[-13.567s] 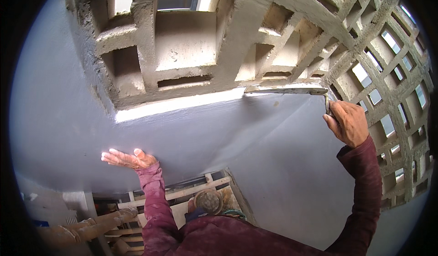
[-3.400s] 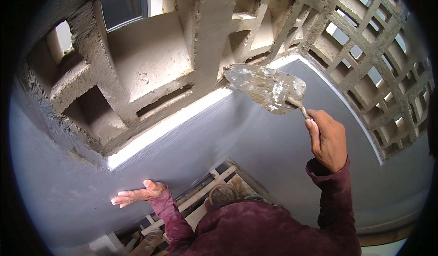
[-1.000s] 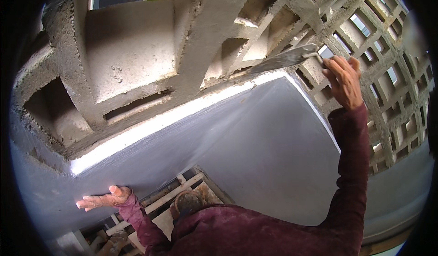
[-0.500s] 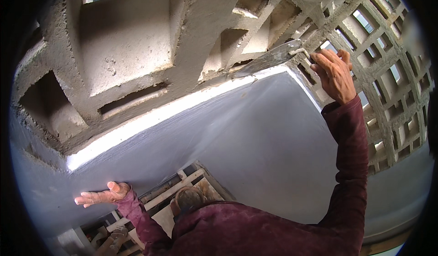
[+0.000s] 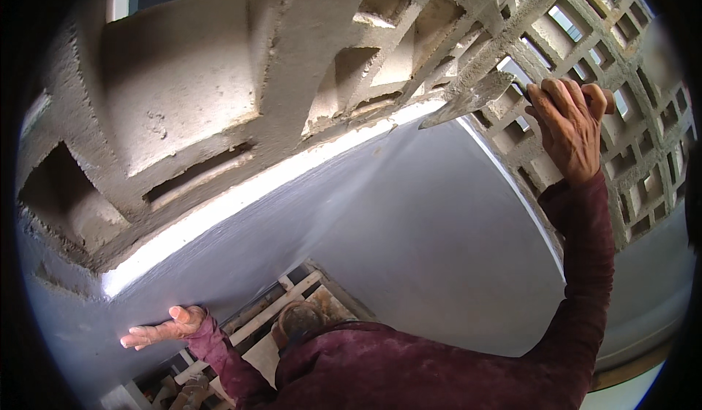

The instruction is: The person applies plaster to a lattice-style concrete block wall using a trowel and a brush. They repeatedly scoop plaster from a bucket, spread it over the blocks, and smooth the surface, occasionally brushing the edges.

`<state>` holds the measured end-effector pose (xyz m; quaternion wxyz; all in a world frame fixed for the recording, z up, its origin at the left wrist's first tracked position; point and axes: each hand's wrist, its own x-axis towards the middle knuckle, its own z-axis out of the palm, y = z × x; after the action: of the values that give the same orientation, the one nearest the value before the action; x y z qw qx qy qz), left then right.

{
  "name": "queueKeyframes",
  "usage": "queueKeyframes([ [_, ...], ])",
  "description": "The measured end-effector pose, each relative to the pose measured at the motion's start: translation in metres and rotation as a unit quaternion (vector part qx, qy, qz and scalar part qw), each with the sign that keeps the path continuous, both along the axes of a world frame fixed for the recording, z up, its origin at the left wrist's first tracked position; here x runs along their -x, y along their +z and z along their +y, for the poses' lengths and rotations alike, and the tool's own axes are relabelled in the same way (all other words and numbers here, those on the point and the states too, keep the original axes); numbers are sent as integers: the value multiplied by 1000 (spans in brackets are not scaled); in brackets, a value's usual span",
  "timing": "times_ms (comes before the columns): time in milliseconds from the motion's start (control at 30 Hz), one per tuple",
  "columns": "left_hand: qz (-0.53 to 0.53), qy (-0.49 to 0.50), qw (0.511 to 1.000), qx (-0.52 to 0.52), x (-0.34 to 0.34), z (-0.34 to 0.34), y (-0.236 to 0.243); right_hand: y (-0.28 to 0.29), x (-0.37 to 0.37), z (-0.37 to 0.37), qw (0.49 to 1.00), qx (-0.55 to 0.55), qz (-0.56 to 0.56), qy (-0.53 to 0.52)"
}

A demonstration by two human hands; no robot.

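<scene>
Your right hand [image 5: 574, 128] grasps trowel [image 5: 475, 98]; trowel lay along white ledge [image 5: 183, 229] half second ago, now tilts at ledge's far end, before block lattice [image 5: 292, 59]. Your left hand [image 5: 167, 328] stays released, fingers spread, by grey wall [image 5: 439, 227].

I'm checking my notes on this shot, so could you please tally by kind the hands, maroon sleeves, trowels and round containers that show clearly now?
Hands: 2 (left hand, open; right hand, closed around a handle)
Maroon sleeves: 2 (left sleeve; right sleeve)
Trowels: 1 (trowel in the right hand)
Round containers: 1 (round container, partly hidden)
Total: 6
</scene>
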<state>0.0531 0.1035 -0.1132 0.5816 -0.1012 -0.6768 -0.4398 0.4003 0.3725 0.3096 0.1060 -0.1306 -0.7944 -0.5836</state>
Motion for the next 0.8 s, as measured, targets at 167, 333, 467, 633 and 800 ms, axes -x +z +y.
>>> queueKeyframes([
  [167, 3, 11, 1000, 25, -1, 0, -1, 4, 19, -36, 998, -68, -1, -13],
  [333, -22, -4, 998, 60, -3, -8, -5, -3, 41, -46, 994, -92, -22, -55],
  [467, -40, -17, 998, 54, -6, -5, -6, -10, 66, -62, 991, -113, -47, -47],
  [633, -31, -18, 998, 55, -3, -8, -5, -13, 93, -96, 989, -130, -61, -26],
  [800, -25, -29, 998, 45, -4, -5, -2, -8, 111, -118, 985, -148, -83, -5],
])
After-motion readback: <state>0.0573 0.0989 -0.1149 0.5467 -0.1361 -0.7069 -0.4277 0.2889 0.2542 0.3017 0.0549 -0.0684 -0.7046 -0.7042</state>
